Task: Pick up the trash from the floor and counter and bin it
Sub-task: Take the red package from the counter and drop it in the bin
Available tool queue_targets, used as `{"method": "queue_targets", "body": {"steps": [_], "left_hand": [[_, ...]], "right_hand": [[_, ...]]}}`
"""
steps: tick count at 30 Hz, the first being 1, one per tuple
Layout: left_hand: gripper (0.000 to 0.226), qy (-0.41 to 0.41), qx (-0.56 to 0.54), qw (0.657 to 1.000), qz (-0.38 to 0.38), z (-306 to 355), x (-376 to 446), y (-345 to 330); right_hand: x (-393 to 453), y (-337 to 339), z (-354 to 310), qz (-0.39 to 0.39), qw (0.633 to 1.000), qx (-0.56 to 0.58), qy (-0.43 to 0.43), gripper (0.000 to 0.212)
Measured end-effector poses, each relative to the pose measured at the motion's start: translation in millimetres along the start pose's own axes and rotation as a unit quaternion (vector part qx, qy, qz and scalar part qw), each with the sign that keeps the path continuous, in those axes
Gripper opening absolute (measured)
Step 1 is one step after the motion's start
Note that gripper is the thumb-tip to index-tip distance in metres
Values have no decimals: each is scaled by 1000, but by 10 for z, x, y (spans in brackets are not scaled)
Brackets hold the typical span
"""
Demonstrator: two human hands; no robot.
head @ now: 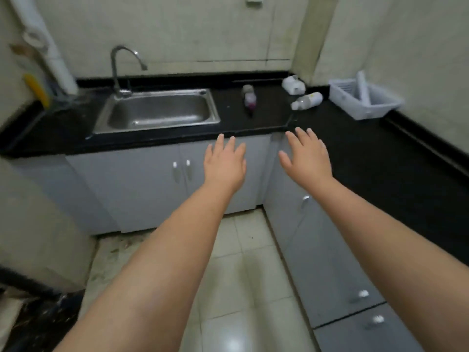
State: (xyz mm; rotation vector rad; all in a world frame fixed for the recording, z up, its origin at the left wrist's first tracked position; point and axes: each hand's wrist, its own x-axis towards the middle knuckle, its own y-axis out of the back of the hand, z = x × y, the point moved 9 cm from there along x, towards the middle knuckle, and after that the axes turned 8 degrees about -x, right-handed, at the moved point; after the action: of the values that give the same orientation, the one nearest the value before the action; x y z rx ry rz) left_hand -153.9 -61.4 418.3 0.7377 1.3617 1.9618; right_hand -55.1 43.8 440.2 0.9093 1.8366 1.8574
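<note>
A black L-shaped counter (253,123) carries the trash. A small bottle with a pink label (249,97) lies right of the sink. A clear plastic bottle (307,100) lies on its side near the corner. Behind it sits a crumpled white container (293,85). My left hand (224,163) is stretched out palm down, fingers apart, just below the counter's front edge. My right hand (305,156) is held out the same way at the counter's inner corner, a short way from the clear bottle. Both hold nothing. No bin is in view.
A steel sink (157,113) with a curved tap (119,69) is set in the counter's left part. A white plastic basket (363,100) stands at the right. Grey cabinets (142,189) run under the counter. The tiled floor (243,275) shows dirt near the left wall.
</note>
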Motion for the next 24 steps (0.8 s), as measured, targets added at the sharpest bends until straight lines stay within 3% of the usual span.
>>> {"method": "queue_targets", "body": {"steps": [6,15,19,24], "left_hand": [[46,-78,-27,997,-9,1418,914,-271],[44,-196,21,978,-63,2659,1961,-783],[44,-301,13,948,-103,3476,2282,-1188],[44,-455,14,874,-168,4461,2176,-1742]], "right_hand": [[419,212,1623,8,994,-16,-110,52],[869,142,3086,6,973,-19,-228,52],[727,55,3900,-1,940,-42,-339,50],[40,-50,4650,-24,863,-63,-500,49]]}}
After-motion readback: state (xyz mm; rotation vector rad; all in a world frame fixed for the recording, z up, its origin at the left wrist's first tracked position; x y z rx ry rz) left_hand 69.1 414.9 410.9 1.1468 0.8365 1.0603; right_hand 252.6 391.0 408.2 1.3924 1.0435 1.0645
